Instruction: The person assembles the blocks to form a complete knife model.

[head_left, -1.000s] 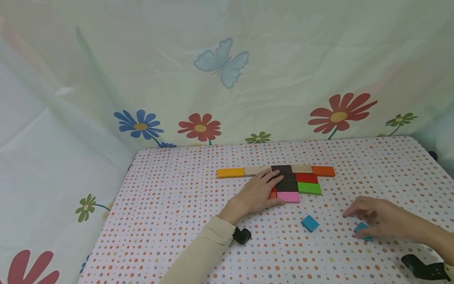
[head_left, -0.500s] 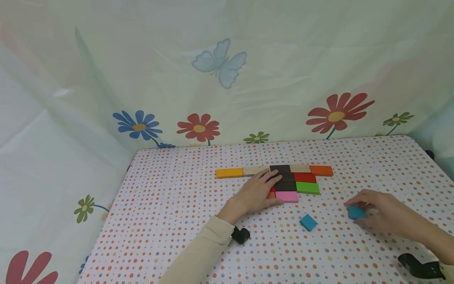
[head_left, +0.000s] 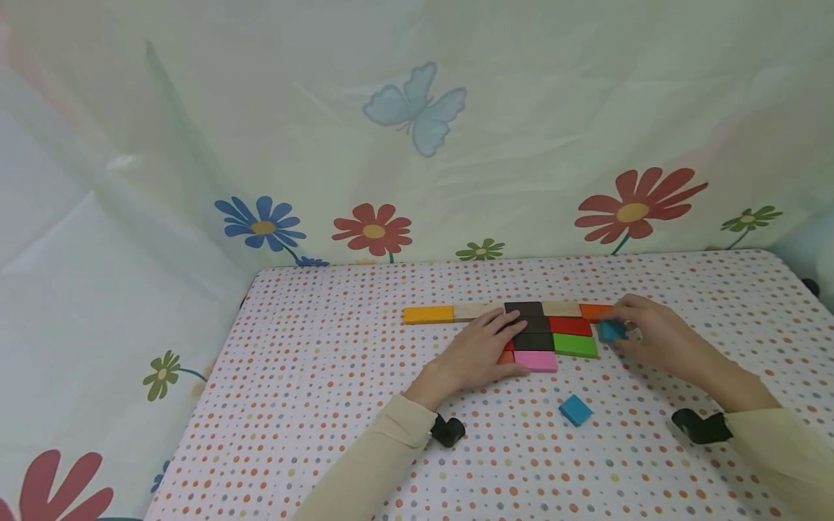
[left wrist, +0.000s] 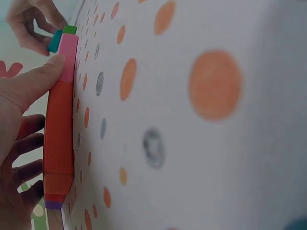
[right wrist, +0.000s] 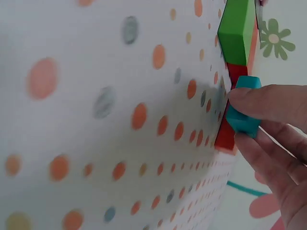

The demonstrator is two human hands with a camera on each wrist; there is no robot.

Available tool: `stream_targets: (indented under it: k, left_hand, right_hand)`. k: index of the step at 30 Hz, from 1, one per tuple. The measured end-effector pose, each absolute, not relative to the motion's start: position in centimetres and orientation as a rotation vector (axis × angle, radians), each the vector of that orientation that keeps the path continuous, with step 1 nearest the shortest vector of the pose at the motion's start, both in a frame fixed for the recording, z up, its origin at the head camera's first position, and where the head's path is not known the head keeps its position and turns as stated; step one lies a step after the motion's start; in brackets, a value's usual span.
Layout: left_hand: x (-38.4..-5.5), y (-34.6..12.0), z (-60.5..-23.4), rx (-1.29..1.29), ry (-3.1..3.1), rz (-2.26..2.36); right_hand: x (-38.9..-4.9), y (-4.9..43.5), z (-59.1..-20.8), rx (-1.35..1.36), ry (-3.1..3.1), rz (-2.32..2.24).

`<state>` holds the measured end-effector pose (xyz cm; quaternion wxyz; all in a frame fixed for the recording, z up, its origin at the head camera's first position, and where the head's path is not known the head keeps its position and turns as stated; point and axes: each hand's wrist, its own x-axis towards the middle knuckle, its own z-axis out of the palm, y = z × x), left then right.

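Note:
My left hand (head_left: 478,352) rests on the left part of a flat arrangement of colored blocks, with its fingers spread over it. Its thumb touches the pink block (head_left: 536,361); parts of the red and orange blocks are hidden beneath the hand. My right hand (head_left: 667,339) pinches a small blue block (head_left: 611,331) between thumb and fingers. The held block is beside the red block (head_left: 570,325) and just in front of the orange block (head_left: 594,312) at the row's right end. In the right wrist view, the green block (right wrist: 237,31) stands close to the pinched piece.
Another blue block (head_left: 576,410) lies alone on the dotted tablecloth (head_left: 313,405), nearer to me. A yellow block (head_left: 428,315), pale wooden blocks (head_left: 560,309) and black blocks (head_left: 523,309) belong to the arrangement. Behind the table hangs a flowered curtain (head_left: 521,181).
My right hand has picked up the blue block from the tablecloth and carried it left and away from me to the arrangement. The left hand stays in place.

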<state>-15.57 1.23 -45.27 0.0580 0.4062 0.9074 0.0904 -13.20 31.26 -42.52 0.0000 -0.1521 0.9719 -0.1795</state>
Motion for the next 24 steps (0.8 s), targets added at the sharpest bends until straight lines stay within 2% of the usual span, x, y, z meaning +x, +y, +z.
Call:
stream_targets:
  k: [9,24]
  left_hand:
    - [-15.57,1.3,-45.28,1.217,2.747,0.289]
    - [-15.5,1.34,-45.23,1.218,2.733,0.312]
  right_hand:
    - [-14.2,30.39,-42.87,-0.527,3.068,-0.49]
    - [-14.0,30.47,-43.05,-0.602,3.086,-0.412]
